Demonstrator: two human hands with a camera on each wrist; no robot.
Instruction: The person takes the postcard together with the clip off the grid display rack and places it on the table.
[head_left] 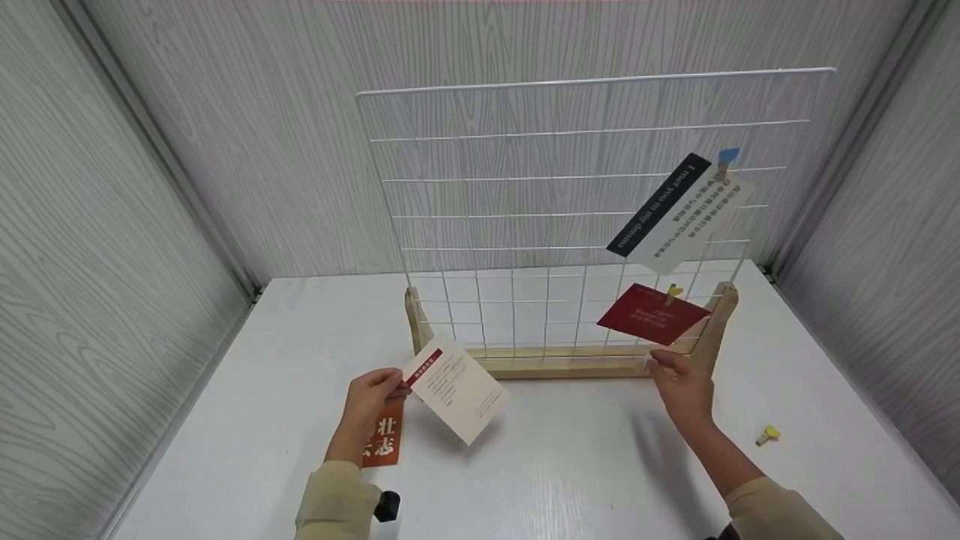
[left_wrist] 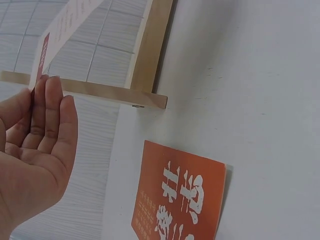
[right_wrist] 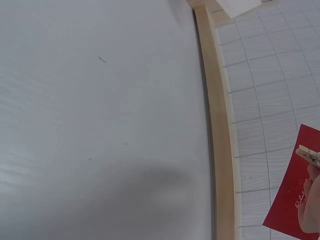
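My left hand pinches a cream card by its corner; the card has a red strip and printed lines and is tilted in front of the rack. Beneath that hand, an orange card with white characters lies on the table. My right hand is raised by the rack's lower right, its fingertips pinching a small wooden clothespin. Just above it a red card hangs from a yellow-topped clothespin. Most of the right hand is outside the right wrist view.
A white wire grid rack stands on a wooden base. On its upper right, a blue-topped clothespin holds a black-and-white card. Another yellow-topped clothespin lies on the white table at the right. Grey wood-grain panels enclose the table.
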